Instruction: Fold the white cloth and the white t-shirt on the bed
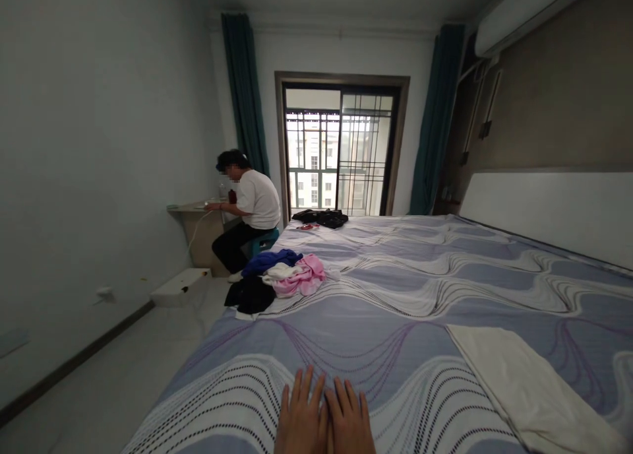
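Observation:
My left hand (301,418) and my right hand (350,421) lie flat side by side on the bed's patterned cover (395,309), at the near edge, fingers stretched out and touching each other. Neither holds anything. A folded cream cloth (524,381) lies on the cover to the right of my hands. Further up on the left edge of the bed sits a pile of clothes (281,276): blue, pink, white and black pieces.
Another person (250,213) in a white shirt sits on a stool at a small desk (198,210) by the left wall. Dark clothes (324,218) lie at the bed's far end. A white box (180,288) stands on the floor. A window with teal curtains is behind.

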A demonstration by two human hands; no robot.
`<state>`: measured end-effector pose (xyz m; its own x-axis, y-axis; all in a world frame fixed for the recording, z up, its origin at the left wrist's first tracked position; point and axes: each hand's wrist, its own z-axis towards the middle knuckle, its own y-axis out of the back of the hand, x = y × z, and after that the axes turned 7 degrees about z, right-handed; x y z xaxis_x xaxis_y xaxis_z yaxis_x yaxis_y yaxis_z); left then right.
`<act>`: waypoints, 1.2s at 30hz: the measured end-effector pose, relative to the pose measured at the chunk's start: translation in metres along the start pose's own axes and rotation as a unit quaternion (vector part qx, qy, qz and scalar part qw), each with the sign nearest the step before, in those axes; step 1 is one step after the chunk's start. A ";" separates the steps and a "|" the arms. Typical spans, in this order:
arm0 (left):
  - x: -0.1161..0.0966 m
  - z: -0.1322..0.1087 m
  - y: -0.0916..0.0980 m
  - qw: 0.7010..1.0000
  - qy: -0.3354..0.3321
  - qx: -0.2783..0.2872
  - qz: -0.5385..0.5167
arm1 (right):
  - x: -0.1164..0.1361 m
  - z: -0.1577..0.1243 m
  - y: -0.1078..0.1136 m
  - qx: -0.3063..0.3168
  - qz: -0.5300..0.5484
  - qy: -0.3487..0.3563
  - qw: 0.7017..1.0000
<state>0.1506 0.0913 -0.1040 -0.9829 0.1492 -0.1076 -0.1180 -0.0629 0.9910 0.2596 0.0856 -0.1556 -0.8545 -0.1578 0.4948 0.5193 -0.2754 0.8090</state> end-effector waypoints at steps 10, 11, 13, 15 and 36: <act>0.047 0.146 -0.001 0.994 0.048 -0.068 0.076 | -0.034 0.027 0.016 -0.005 0.148 0.089 0.985; 0.051 0.162 -0.002 0.994 0.042 -0.073 0.073 | -0.039 0.030 0.016 -0.002 0.160 0.095 0.983; 0.057 0.194 -0.004 0.994 0.035 -0.081 0.064 | -0.050 0.034 0.014 0.013 0.184 0.109 0.977; 0.060 0.223 -0.006 0.994 0.032 -0.094 0.054 | -0.062 0.038 0.010 0.047 0.205 0.134 0.968; 0.001 0.160 0.003 0.970 0.052 -0.089 -0.222 | -0.040 0.052 0.065 0.012 0.485 -0.170 0.858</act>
<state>0.1722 0.2493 -0.0882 -0.8372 0.1014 -0.5374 -0.5466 -0.1851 0.8167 0.3275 0.1232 -0.1066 0.0302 -0.0157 0.9994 0.9880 -0.1509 -0.0322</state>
